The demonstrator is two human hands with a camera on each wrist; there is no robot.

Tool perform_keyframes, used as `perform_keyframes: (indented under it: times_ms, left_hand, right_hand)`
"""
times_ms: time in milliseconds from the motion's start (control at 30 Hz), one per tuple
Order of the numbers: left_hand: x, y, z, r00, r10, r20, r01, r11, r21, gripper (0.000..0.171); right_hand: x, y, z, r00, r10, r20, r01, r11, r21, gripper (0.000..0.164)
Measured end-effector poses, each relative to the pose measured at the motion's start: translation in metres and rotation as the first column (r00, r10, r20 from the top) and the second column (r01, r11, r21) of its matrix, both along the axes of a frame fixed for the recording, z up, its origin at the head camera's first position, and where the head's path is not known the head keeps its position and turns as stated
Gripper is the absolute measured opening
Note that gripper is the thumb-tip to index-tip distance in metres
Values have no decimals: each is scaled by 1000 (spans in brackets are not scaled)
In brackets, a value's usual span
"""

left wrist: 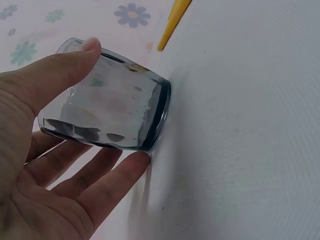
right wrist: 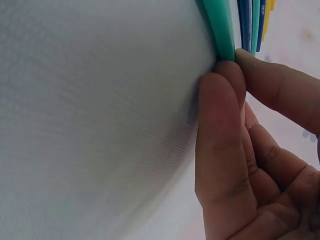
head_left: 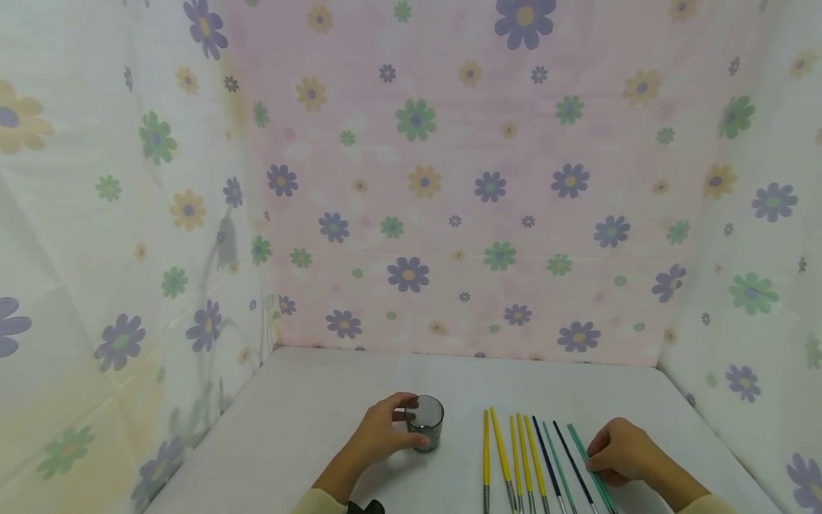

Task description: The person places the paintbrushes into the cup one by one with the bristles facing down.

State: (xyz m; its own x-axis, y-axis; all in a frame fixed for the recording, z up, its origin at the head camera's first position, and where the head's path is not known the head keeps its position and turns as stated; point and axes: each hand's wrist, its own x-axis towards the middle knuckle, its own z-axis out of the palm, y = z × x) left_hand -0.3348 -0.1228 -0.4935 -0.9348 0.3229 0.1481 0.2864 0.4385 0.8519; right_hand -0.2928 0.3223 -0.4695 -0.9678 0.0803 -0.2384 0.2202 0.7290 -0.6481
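My left hand holds a clear, dark-tinted glass around its side, with the thumb on one side and the fingers on the other. In the left wrist view the glass has a thick dark base and nothing visible inside. At the right end of a row of paintbrushes, my right hand pinches a green paintbrush between thumb and fingertips. The right wrist view shows the green handle at those fingertips. A second green handle seems to lie close against it.
Yellow paintbrushes, dark blue paintbrushes and another green paintbrush lie side by side, metal ferrules toward me. The white table is bounded by a flowered back cloth and side cloths. A dark object shows by the left wrist.
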Motion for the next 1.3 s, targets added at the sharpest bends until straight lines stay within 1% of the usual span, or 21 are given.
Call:
perform_keyframes:
  times_ms: [133, 233, 500, 767, 867, 1000, 1033, 1133, 1300]
  left_hand:
    - [0, 1, -1, 1000, -5, 25, 4, 1000, 24, 78]
    - [0, 1, -2, 999, -4, 33, 3, 999, 32, 77]
    - [1, 0, 0, 999, -6, 41, 4, 999, 36, 77]
    - [0, -1, -2, 999, -2, 49, 1, 1000, 27, 79]
    - [1, -1, -2, 999, -9, 49, 7, 999, 39, 79]
    - [2, -2, -1, 998, -14, 53, 11, 998, 57, 81]
    - [2, -2, -1, 998, -15, 53, 12, 998, 60, 81]
    - [1, -2, -1, 998, -29, 54, 25, 997, 74, 82]
    - [-1, -2, -4, 997, -49, 61, 43, 995, 94, 81]
  right_hand:
    - [-1, 2, -1, 1000, -2, 4, 2, 1000, 0, 24]
    - [-2, 3, -2, 1000, -6, 24, 6, 1000, 4, 25]
    - [-6, 2, -2, 996, -64, 69, 62, 997, 37, 22]
    - [-3, 4, -1, 998, -58, 35, 57, 998, 11, 19]
    - [-2, 7, 2, 998, -55, 15, 55, 998, 4, 18]
    - [-2, 9, 6, 999, -39, -9, 39, 999, -28, 21]
    - [-2, 9, 8, 999, -47, -9, 46, 998, -43, 22]
    - [-3, 7, 14, 999, -35, -22, 33, 996, -88, 27]
    - [-7, 0, 24, 998, -40, -44, 32, 985, -168, 35]
